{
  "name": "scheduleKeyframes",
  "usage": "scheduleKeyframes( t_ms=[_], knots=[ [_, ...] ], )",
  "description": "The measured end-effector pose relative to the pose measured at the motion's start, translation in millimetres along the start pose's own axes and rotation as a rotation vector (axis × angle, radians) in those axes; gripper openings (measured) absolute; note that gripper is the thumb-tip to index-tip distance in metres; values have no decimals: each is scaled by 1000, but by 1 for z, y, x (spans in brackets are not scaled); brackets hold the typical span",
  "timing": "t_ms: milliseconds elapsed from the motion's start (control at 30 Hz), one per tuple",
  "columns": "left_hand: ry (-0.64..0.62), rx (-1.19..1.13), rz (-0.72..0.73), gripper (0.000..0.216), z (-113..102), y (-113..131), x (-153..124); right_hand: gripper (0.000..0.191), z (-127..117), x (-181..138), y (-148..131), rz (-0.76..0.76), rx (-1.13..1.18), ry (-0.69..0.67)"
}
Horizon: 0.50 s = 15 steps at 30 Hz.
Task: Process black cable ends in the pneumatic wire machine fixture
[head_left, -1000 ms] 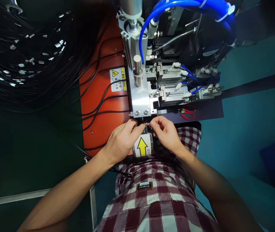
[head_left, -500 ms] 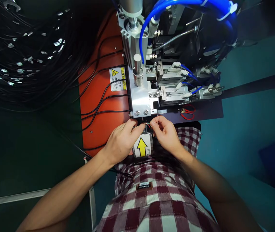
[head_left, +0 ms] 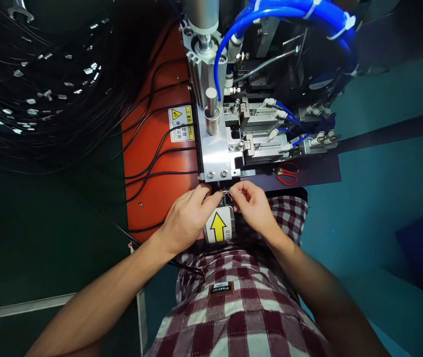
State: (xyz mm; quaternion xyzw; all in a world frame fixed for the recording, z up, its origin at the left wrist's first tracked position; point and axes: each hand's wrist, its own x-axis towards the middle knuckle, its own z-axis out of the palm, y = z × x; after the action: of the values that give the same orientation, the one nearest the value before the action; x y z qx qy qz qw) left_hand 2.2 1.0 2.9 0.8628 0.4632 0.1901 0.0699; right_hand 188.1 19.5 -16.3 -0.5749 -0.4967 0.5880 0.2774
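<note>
Hardly anything has moved; left hand (head_left: 186,218) and right hand (head_left: 253,206), two grips, pinch one wire bundle (head_left: 227,193) near one yellow arrow (head_left: 217,228).

Smooth bare metal gleams on the machine's front plate (head_left: 215,154), beside an orange panel (head_left: 162,186) with a satin, painted look. Glossy blue plastic tubing (head_left: 278,14) and white plastic fittings (head_left: 270,102) contrast with the matt dark green counter (head_left: 77,218). Black cables (head_left: 58,114) show a smooth, plastic-like sheen, their tips (head_left: 18,73) a shiny silver. Smooth red handles (head_left: 288,183) look plastic; the checked garment (head_left: 229,277) is soft, matt cloth. Thin wires (head_left: 228,194) are too small for their finish to be told.
</note>
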Motion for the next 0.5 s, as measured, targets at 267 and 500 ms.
scheduleKeyframes(
  t_ms=[267,500],
  knots=[
    [-15,3,10,28,1,-1,-1,14,-1,-4,-13,-227,-247,174],
    [16,11,-8,26,1,1,1,11,3,-3,-9,-314,-334,182]
  ],
)
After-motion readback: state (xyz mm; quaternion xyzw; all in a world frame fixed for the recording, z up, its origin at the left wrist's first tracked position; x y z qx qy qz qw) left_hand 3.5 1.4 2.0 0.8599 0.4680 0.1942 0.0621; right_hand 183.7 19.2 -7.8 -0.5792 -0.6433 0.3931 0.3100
